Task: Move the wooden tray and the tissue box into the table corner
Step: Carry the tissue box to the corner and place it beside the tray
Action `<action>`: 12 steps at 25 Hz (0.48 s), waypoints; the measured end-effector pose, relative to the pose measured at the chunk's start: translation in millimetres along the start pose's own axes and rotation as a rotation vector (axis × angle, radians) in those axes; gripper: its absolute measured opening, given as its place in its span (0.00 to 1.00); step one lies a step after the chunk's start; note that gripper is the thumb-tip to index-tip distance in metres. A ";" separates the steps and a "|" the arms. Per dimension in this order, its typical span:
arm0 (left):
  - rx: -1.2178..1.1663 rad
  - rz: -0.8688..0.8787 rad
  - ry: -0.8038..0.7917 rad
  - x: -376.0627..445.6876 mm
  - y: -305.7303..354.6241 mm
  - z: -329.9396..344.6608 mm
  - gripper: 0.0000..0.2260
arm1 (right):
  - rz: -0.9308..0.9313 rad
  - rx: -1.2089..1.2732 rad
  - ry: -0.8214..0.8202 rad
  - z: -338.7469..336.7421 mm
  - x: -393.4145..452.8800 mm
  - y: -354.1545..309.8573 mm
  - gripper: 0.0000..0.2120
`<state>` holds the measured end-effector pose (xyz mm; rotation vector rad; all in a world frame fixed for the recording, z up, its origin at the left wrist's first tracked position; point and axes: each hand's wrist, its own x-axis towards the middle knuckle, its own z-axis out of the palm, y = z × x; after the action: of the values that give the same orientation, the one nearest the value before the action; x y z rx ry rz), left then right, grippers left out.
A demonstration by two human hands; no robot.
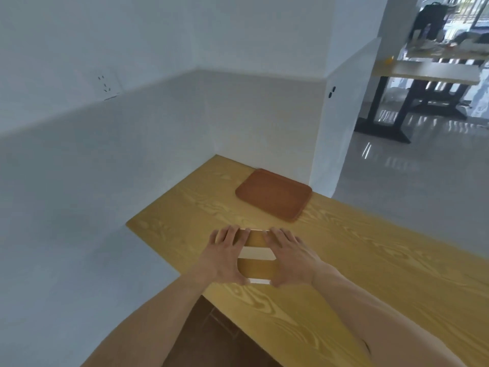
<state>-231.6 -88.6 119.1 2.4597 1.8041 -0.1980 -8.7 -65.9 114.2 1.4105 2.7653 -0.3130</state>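
Observation:
A tissue box with a wood-coloured top and white edges lies on the yellow wooden table, near its front edge. My left hand grips the box's left side and my right hand grips its right side, fingers over the far edge and thumbs at the near one. Beyond the box, the reddish-brown wooden tray lies flat and empty, close to the back wall and a little right of the table's far corner.
White walls bound the table on the left and at the back, meeting at the corner. A wall socket sits high on the left wall. To the right, a glossy floor leads to another table with clutter on it.

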 end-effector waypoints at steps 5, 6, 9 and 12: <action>-0.026 -0.119 0.024 -47.0 -98.8 7.4 0.58 | -0.099 -0.021 -0.023 0.8 76.5 -86.2 0.58; -0.035 -0.135 0.026 -56.5 -120.5 9.7 0.57 | -0.113 -0.022 -0.031 0.9 91.1 -105.8 0.59; -0.064 -0.176 0.027 -83.2 -183.4 15.6 0.58 | -0.148 -0.030 -0.046 2.3 133.6 -162.0 0.58; -0.088 -0.201 0.020 -102.2 -236.2 18.8 0.58 | -0.175 -0.028 -0.049 3.9 168.7 -206.8 0.57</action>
<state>-488.2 -116.5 118.2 2.2290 2.0213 -0.1047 -274.9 -49.9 126.6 1.1414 2.8464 -0.3072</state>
